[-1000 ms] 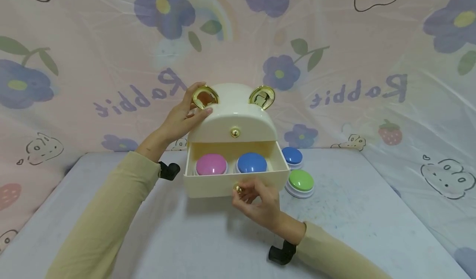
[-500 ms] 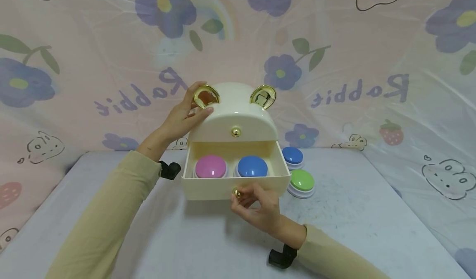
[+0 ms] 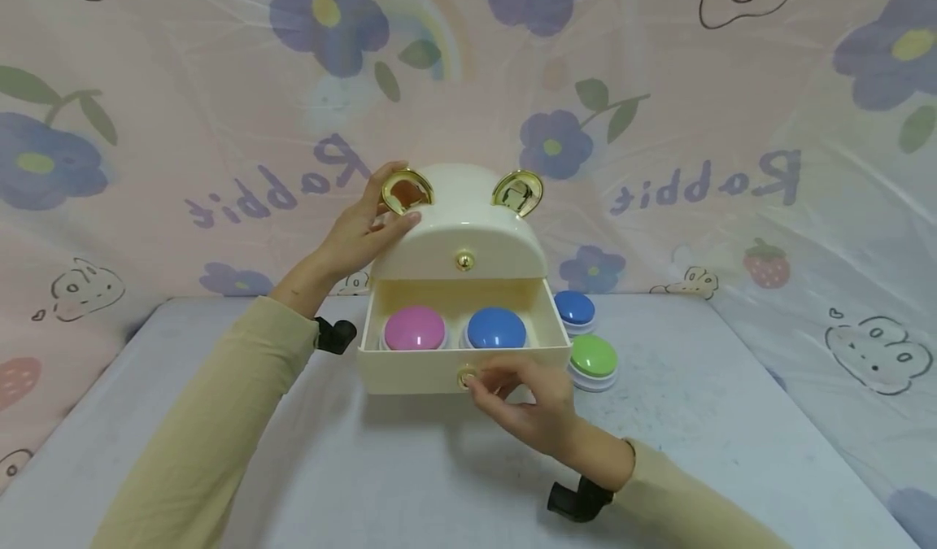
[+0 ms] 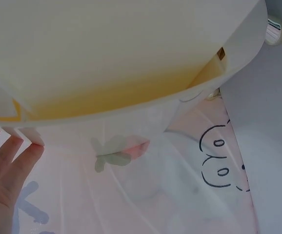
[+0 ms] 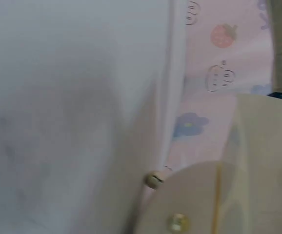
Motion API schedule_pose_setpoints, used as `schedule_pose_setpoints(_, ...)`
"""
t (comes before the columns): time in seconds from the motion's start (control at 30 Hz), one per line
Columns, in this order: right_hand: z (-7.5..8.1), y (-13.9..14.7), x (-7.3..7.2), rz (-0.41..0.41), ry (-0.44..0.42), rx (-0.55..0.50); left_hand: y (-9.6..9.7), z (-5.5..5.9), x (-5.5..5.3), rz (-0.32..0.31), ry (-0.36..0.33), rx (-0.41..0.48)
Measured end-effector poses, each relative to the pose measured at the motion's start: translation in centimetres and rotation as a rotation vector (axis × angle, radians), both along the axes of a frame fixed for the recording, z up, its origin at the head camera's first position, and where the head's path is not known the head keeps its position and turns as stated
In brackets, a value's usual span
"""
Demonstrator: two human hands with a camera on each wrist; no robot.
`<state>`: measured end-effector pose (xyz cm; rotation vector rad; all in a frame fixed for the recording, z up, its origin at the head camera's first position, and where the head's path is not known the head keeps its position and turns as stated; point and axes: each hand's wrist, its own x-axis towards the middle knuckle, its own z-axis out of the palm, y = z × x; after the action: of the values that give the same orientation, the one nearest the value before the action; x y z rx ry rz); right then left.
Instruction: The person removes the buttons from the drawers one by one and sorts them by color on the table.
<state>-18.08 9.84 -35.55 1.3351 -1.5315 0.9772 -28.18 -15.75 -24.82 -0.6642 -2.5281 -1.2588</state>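
Observation:
A cream drawer box [image 3: 461, 232] with gold-trimmed ears stands on the table in the head view. Its lower drawer [image 3: 410, 372] is pulled out, holding a pink push button [image 3: 415, 327] and a blue push button [image 3: 497, 327] with white bases. My left hand [image 3: 359, 236] grips the box's upper left side around the ear, thumb in front. Fingers [image 4: 26, 158] reach the box's edge in the left wrist view. My right hand [image 3: 533, 407] is just right of the drawer's gold knob [image 3: 464, 379], its bent fingertips beside it and no longer pinching it.
To the right of the drawer, a green push button [image 3: 594, 355] and a second blue one [image 3: 574, 307] stand on the white-covered table [image 3: 703, 435]. A patterned cloth [image 3: 468, 102] hangs behind. Black wrist mounts [image 3: 581, 500] are on both forearms.
The drawer has come slightly further toward me, then stopped. My right hand has let go of the knob and shifted a little right. My left hand keeps its hold.

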Motion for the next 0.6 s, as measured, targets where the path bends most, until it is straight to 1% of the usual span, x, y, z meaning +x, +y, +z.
schedule_pose_setpoints(0.07, 0.7, 0.1, -0.1, 0.003, 0.008, -0.023, 0.0, 0.0, 0.1, 0.005, 0.000, -0.002)
schedule_pose_setpoints(0.17, 1.7, 0.1, -0.1, -0.001, -0.015, -0.060, 0.0, -0.1, 0.1, 0.011, 0.002, -0.008)
schedule_pose_setpoints(0.27, 2.6, 0.0, -0.3, -0.002, -0.083, -0.085, 0.0, -0.2, 0.0, 0.018, 0.006, -0.018)
schedule_pose_setpoints(0.37, 3.6, 0.1, -0.5, -0.011, -0.211, -0.064, 0.0, -0.2, 0.0, 0.016, 0.011, -0.020)
schedule_pose_setpoints(0.5, 4.9, 0.3, -0.8, -0.050, -0.412, 0.010, -0.1, -0.2, -0.1, 0.004, 0.014, -0.015)
schedule_pose_setpoints(0.6, 5.7, 0.4, -1.0, -0.073, -0.530, 0.049, -0.1, -0.2, -0.1, -0.002, 0.011, -0.008)
